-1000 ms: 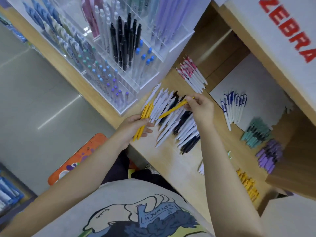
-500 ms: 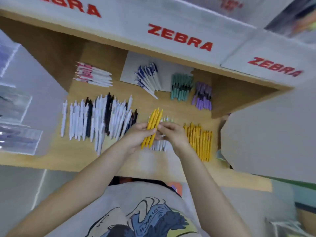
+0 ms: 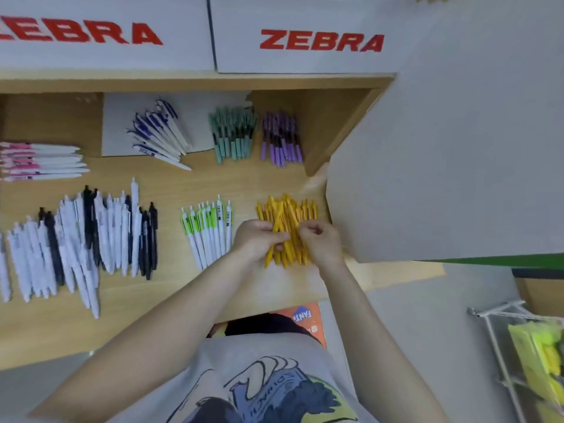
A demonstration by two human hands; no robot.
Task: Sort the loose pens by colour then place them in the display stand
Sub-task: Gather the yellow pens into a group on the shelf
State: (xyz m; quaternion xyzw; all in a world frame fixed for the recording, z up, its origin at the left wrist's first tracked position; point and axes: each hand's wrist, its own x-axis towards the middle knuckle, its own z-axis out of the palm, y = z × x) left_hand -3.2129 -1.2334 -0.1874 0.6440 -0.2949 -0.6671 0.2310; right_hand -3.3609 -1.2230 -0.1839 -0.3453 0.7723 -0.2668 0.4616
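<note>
**A:** What do you have on the feed?

**B:** I see a pale wood-grain surface (image 3: pixel 171 319) with slim plastic pens laid out in colour groups. Both hands are on the yellow pens (image 3: pixel 287 215), a heap of smooth, matte barrels near the right edge of the surface. The left hand (image 3: pixel 256 241) has its grip curled round a few crossed barrels; the right hand (image 3: pixel 319 242) pinches others from the right side of the heap.

**A:** And around it?

**B:** Just left of the left hand lie white pens with lime-green clips (image 3: pixel 207 230), barcode stickers on two of them. Farther left is a broad row of white and black pens (image 3: pixel 91 236). Along the back edge I see white pens with pink clips (image 3: pixel 42 161) at the left, white pens with dark blue clips (image 3: pixel 158 138) fanned on a grey sheet, then teal pens (image 3: pixel 233 134) and purple pens (image 3: pixel 280 138) in tight bundles.

**A:** Anything in the way?

**B:** A grey panel (image 3: pixel 442 148) juts over the right end of the surface, close to the yellow heap.

**A:** Any writing?

**B:** White boxes (image 3: pixel 299 13) above the back edge read "ZEBRA" in red. An orange item (image 3: pixel 308 319) below the front edge shows "FANTA".
</note>
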